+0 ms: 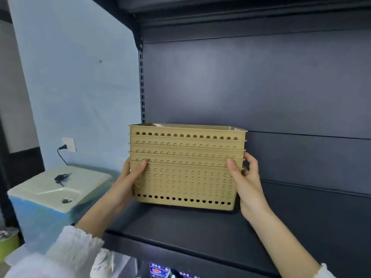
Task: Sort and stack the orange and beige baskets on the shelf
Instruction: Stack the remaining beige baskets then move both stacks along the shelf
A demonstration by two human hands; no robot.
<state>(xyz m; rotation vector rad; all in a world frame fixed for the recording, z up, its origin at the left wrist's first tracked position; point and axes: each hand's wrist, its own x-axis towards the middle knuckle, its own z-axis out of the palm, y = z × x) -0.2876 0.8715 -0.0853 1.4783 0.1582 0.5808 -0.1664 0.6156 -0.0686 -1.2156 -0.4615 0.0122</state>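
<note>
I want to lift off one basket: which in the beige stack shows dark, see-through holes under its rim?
The topmost basket of the nested beige stack; rows below it show holes backed by beige plastic.

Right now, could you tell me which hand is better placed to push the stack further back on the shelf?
Probably the left hand: its thumb lies across the front of the nested beige perforated plastic baskets, whereas the right hand mostly wraps the side.

Dark shelf (180,233): nested stack of beige baskets (185,167) at its back; contact with board unclear.
</note>
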